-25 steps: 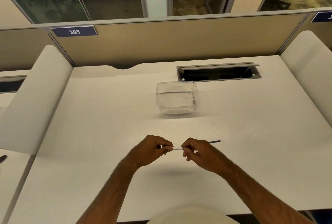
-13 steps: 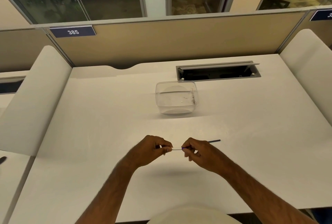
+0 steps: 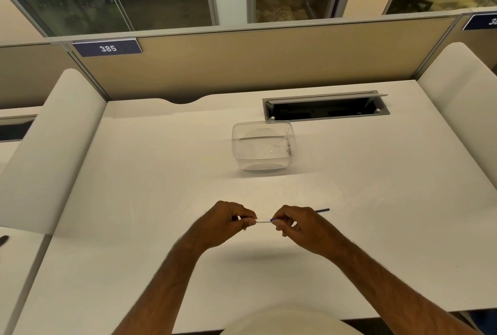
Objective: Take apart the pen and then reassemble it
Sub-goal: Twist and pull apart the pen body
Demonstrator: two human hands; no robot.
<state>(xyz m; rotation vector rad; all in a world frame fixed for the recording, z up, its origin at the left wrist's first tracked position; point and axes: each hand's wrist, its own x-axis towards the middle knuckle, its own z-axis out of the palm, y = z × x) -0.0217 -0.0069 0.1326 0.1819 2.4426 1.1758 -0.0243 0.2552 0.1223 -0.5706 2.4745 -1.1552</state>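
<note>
I am pinching the white barrel [image 3: 263,220] with my left hand [image 3: 226,223] and, I think, the blue refill [image 3: 321,210] with my right hand [image 3: 298,228], above the worktop [image 3: 134,213].

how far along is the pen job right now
Done: hard to tell; no loose parts show on the desk. In hand: left hand and right hand pinch the white pen, its blue end sticking out. Left: whether separating or rejoining is unclear.

White laminate desk [image 3: 134,227] bearing a clear rectangular plastic container [image 3: 264,146], well beyond the hands, before a recessed grey cable tray [image 3: 325,106].
</note>
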